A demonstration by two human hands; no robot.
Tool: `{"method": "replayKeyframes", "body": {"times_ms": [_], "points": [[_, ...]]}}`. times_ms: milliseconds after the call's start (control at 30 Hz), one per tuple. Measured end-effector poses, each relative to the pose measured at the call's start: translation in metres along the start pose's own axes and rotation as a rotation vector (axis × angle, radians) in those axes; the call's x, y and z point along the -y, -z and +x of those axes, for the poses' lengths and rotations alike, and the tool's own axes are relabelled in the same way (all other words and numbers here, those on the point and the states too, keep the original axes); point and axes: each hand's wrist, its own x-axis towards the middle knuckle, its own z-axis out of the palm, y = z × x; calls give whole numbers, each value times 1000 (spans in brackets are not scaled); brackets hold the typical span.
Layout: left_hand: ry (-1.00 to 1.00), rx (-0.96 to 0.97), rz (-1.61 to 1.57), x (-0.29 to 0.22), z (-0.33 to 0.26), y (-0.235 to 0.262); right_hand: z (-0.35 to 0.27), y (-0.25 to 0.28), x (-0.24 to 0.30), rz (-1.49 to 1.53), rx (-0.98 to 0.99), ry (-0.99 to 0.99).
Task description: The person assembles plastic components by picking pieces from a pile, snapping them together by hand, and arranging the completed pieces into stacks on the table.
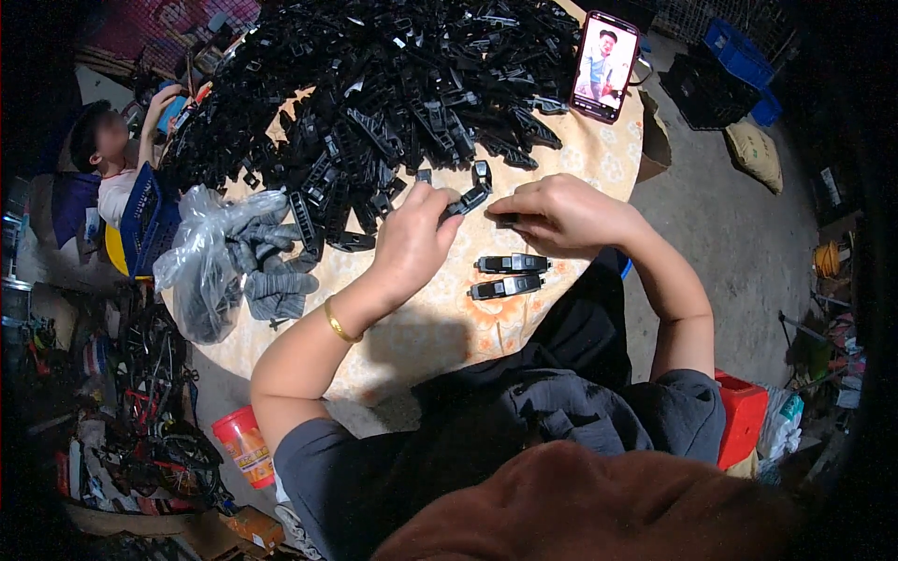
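Left hand (412, 238) is up over the table (440, 327), fingers curled closed around a black plastic clip part (470, 194); the part sticks out past the fingertips toward the right, its far end just under the edge of the big heap. Gold bangle (339, 323) on that wrist.

Right hand (561, 213) sits just beside it, knuckles up, fingers folded down onto something small and dark (505, 221) at the fingertips. Probably another clip piece, but it's mostly hidden under the fingers, can't tell for sure.

Two finished-looking black clips (510, 276) lie side by side on the patterned tablecloth, just below the right hand, close to the table's near edge.

Large pile of black plastic parts (374, 84) covers the far half of the table. Clear plastic bag (210, 252) with grey pieces sits on the left side, near the left forearm. Phone (605, 65) propped upright at the far right of the table, screen lit.

Another person (108, 159) sits off the table's left side. Red bucket (243, 444) on the floor below left.
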Motion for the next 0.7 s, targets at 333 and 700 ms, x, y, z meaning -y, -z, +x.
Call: {"method": "replayKeyframes", "body": {"times_ms": [333,700], "points": [[-104,-44,-96,-1,-3,2,0,-3,-6,-109,-89,-12],[-184,54,-137,-2,-6,-6,-12,-9,-8,-26,-354,57]]}}
